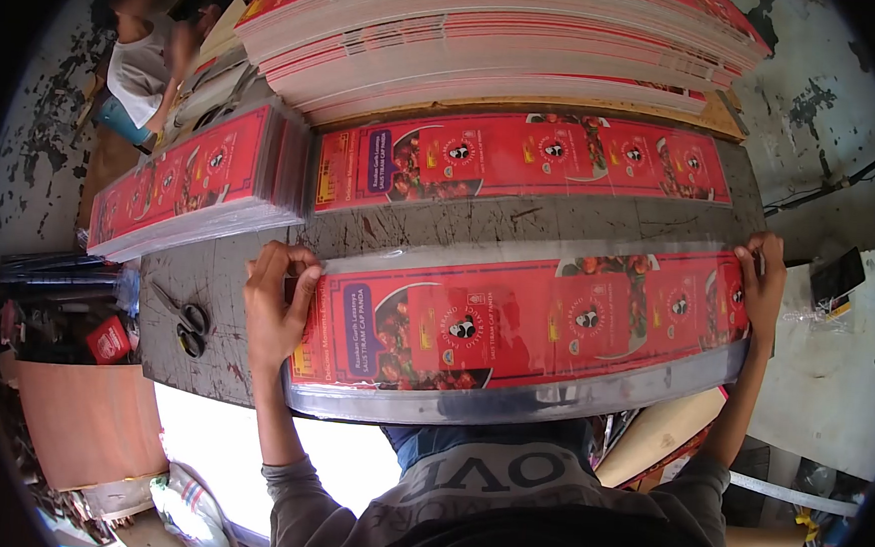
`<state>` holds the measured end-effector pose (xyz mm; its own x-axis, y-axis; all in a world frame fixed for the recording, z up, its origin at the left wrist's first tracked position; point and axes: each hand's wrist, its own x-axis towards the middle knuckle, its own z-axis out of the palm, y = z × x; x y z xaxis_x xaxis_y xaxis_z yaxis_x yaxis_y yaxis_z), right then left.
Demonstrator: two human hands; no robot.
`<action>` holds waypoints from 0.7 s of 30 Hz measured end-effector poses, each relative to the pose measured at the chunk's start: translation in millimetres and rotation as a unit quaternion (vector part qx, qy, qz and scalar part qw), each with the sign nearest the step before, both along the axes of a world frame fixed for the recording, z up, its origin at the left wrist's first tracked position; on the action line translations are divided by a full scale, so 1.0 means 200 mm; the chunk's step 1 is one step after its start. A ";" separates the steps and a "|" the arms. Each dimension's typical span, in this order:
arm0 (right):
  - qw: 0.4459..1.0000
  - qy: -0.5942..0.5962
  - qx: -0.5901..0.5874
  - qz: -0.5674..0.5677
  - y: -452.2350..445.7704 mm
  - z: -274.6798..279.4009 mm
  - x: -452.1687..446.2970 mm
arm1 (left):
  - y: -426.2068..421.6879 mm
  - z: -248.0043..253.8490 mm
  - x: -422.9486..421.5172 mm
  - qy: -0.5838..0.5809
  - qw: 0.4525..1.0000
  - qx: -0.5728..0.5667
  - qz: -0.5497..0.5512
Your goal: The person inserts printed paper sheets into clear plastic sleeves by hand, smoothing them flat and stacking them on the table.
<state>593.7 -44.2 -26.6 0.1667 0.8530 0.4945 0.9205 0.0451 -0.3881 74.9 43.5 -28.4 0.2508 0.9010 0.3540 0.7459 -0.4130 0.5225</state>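
A long red printed sheet [525,324] with food pictures and panda logos lies before me on the worktable, with clear plastic [510,403] showing along its near and far edges. My left hand [281,299] pinches its left end between thumb and fingers. At the opposite end, my right hand [761,278] has its fingers closed on the upper right corner. Just behind lies another red printed strip [525,159], flat on the table. A stack of plastic-covered red sheets [188,183] stands to the left, beyond my left hand.
Black-handled scissors [186,320] lie on the scratched dark tabletop [400,236], left of my left hand. A tall pile of printed sheets [501,57] rises at the back on a wooden board. A seated person [140,65] is at the far left. A dark phone-like object [838,276] sits at right.
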 end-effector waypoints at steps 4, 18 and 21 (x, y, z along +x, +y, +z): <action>1.000 -0.016 0.004 0.003 0.00 0.02 0.00 | 0.01 -0.02 -0.01 -0.014 1.000 -0.009 -0.004; 1.000 0.005 -0.014 -0.010 0.00 0.01 0.01 | 0.00 -0.03 -0.01 -0.032 0.999 0.004 0.005; 1.000 0.008 -0.025 -0.016 0.01 0.01 0.01 | 0.01 -0.03 -0.01 -0.036 0.999 -0.001 0.005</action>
